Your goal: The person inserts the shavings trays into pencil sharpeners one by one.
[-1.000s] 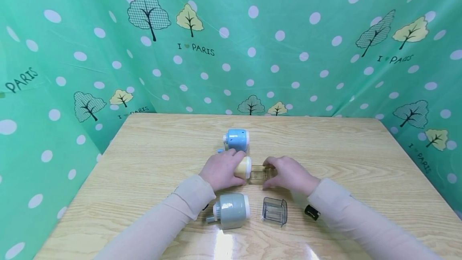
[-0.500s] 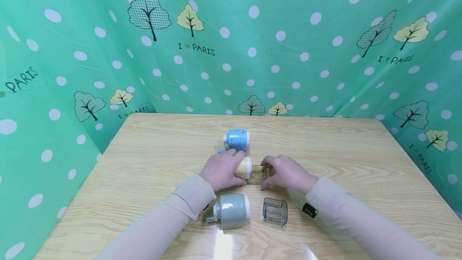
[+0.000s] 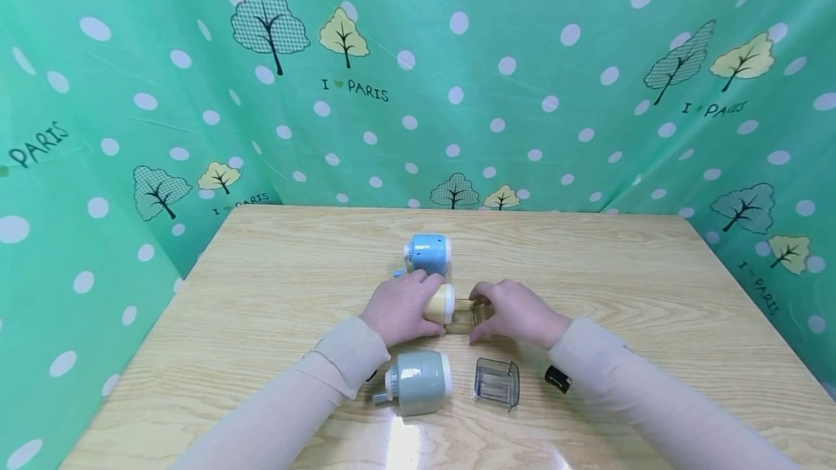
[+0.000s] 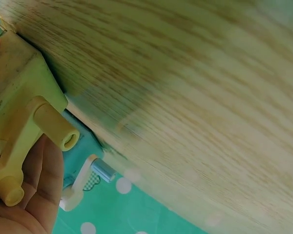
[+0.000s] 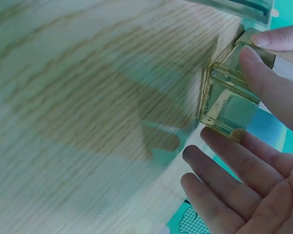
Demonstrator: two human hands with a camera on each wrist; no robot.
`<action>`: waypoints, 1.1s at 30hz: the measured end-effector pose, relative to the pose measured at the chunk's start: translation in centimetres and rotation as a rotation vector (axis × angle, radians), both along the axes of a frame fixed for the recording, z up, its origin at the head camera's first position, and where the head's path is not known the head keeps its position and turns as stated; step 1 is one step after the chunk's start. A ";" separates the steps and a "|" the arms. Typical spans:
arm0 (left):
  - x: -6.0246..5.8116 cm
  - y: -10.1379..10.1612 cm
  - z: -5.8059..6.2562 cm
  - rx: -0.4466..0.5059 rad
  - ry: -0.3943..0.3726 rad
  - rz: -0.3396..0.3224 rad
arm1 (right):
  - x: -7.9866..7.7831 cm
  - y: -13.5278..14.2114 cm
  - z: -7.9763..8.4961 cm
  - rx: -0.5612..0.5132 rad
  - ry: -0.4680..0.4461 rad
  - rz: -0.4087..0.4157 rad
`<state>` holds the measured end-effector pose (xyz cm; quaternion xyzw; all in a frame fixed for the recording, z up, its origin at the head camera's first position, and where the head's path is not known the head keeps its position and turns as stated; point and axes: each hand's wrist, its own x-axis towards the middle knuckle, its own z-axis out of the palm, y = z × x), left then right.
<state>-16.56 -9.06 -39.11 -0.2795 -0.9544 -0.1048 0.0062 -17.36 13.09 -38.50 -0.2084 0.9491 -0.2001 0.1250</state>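
My left hand [image 3: 400, 310] grips a yellow hand-crank pencil sharpener [image 3: 439, 304] lying on its side, its white end facing right. In the left wrist view the yellow crank handle [image 4: 53, 126] shows beside the fingers. From the right, my right hand [image 3: 520, 314] pinches a clear amber shavings drawer [image 3: 464, 319] between thumb and fingers. The drawer's left part lies right at the sharpener's white end. The right wrist view shows the drawer [image 5: 229, 105] between thumb and index finger, the other fingers spread below. The left thumb [image 5: 278, 39] rests on the sharpener there.
Behind the left hand lies a blue crank sharpener [image 3: 429, 252]. A grey one [image 3: 421, 383] lies nearer the front, with a clear grey drawer [image 3: 496, 383] to its right. All stand on a wood-grain table [image 3: 620, 267], backed by a green dotted curtain [image 3: 562, 129].
My right hand has shifted slightly left with the amber drawer, bringing it a little closer to the yellow sharpener. The left hand has stayed in place.
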 end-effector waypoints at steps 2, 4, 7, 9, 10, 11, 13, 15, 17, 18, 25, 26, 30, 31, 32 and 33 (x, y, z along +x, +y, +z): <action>0.0 0.0 -0.1 0.005 -0.002 0.001 | 0.0 0.0 0.0 0.003 0.002 0.004; 0.0 0.0 -0.1 0.005 -0.002 0.001 | 0.0 -0.1 0.0 0.007 0.005 0.009; 0.0 0.0 -0.1 0.004 0.000 0.001 | -0.1 -0.1 0.1 0.016 0.012 0.014; 0.0 0.0 -0.1 0.002 0.005 0.001 | -0.1 -0.2 0.2 0.020 0.014 0.014; 0.0 0.0 -0.1 0.002 0.008 0.000 | -0.1 -0.2 0.2 0.022 0.014 0.015; 0.0 0.0 -0.1 0.003 0.011 0.000 | -0.1 -0.2 0.2 0.023 0.013 0.015; 0.0 0.0 -0.1 0.005 0.017 -0.001 | -0.2 -0.3 0.3 0.021 0.012 0.015; 0.0 0.0 -0.1 0.006 0.021 -0.002 | -0.2 -0.3 0.3 0.021 0.011 0.016; 0.0 0.0 -0.2 0.009 0.023 -0.002 | -0.2 -0.3 0.3 0.021 0.009 0.015; 0.0 0.0 -0.2 0.011 0.023 -0.002 | -0.2 -0.3 0.4 0.021 0.008 0.014; -0.1 0.0 -0.3 0.028 0.021 0.001 | -0.2 -0.3 0.5 0.022 0.004 0.008; -0.1 0.0 -0.3 0.028 0.020 0.001 | -0.2 -0.3 0.5 0.021 0.003 0.009; -0.1 0.0 -0.4 0.033 0.020 0.003 | -0.2 -0.4 0.6 0.017 -0.001 0.010; -0.1 0.0 -0.4 0.034 0.021 0.003 | -0.2 -0.4 0.7 0.017 -0.001 0.011; -0.1 0.0 -0.4 0.035 0.023 0.002 | -0.2 -0.4 0.7 0.017 -0.001 0.013; -0.1 0.0 -0.4 0.036 0.024 0.002 | -0.2 -0.5 0.7 0.018 0.000 0.015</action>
